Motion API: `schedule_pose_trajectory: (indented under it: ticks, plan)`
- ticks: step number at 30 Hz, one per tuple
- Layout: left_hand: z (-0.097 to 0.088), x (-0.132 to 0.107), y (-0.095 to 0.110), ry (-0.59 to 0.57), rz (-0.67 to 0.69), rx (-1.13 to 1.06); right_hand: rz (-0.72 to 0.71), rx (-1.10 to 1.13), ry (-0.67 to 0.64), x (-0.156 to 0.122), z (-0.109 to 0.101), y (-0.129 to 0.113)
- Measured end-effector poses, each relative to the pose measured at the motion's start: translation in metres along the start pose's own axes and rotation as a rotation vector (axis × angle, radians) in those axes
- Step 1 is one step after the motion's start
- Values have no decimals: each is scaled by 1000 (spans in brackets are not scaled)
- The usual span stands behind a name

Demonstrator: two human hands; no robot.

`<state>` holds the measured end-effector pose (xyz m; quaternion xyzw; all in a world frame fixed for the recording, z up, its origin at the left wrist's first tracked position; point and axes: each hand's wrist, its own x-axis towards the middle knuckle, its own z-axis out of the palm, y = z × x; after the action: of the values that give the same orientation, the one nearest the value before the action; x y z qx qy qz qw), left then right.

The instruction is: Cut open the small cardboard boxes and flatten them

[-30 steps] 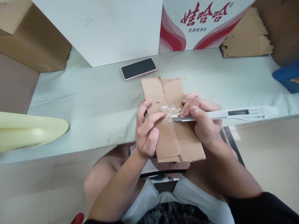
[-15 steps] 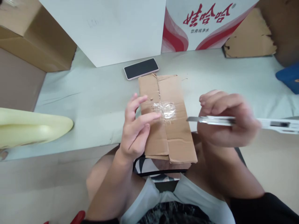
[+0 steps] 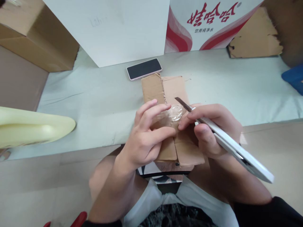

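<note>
A small cardboard box [image 3: 189, 149] lies partly over the table's front edge, its top seam running away from me. Crumpled clear tape [image 3: 176, 113] covers the middle of that seam. My left hand [image 3: 145, 135] rests over the box's left side, fingers stretched and apart, with fingertips beside the tape. In my right hand [image 3: 217, 126] is a white utility knife [image 3: 243, 157], gripped with its blade out and pointing up and left above the box. The curled fingers of this hand are at the right side of the tape.
A phone [image 3: 144, 69] lies just behind the box on the pale green table [image 3: 101, 104]. Behind it stand a large white carton [image 3: 113, 31] and cardboard boxes [image 3: 52, 44]. A pale yellow object [image 3: 35, 126] is at left, a blue item [image 3: 293, 78] at right.
My right hand has moved left onto the box, and the knife has swung from level to a slant with its blade up. My left hand has shifted slightly right, nearer the tape.
</note>
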<state>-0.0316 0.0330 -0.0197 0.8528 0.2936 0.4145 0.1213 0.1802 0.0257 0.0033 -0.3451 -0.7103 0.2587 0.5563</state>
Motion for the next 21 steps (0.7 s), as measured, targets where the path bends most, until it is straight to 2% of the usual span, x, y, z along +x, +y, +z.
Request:
schedule_pose_trajectory:
  ticks: [6,10,15,21]
  plan:
    - [-4,-2,-3,166,-61,-79,-28,-104,-100,7,2,4]
    - [-1,-6,-3,255,-126,-120,-11,-133,-100,8,2,4]
    - [1,-5,-3,291,-110,-117,-12,-126,-87,8,2,5]
    - [-1,-7,-2,218,-122,-165,-23,-139,-81,8,4,7]
